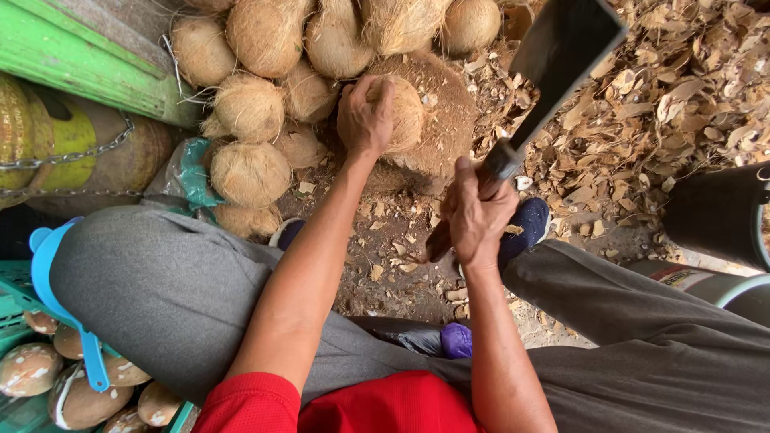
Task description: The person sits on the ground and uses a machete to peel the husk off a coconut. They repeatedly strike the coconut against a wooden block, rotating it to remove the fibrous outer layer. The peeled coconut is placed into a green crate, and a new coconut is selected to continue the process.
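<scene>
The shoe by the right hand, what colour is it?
Dark navy blue shoe, head view.

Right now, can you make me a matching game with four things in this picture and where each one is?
Things:
1. Brown hairy coconut
2. Big dark metal chopping knife
3. Blue plastic strainer
4. Black round bucket

Places:
a. Far right edge
b. Under the left hand, on a wooden block
c. Raised in the right hand
d. Lower left, above the peeled coconuts

Pairs: 1-b, 2-c, 3-d, 4-a
</scene>
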